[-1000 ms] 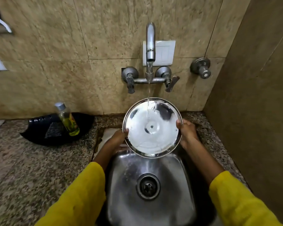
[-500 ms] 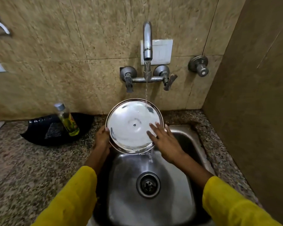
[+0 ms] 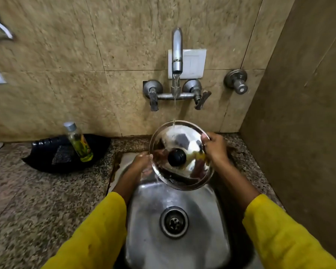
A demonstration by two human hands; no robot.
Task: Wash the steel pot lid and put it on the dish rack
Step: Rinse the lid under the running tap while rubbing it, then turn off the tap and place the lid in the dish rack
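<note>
The round steel pot lid is held tilted above the steel sink, its top side with the black knob facing me. Water from the tap runs onto the lid's far edge. My left hand grips the lid's left rim. My right hand grips its upper right rim. Both sleeves are yellow. No dish rack is in view.
A black tray with a clear bottle of yellow-green liquid sits on the granite counter left of the sink. Two tap handles and a separate valve stick out of the tiled wall. A brown side wall stands close on the right.
The lid has been flipped: its underside faced me before, now the knob side does. It shifted right under the stream. My right hand went from rubbing the face to gripping the rim.
</note>
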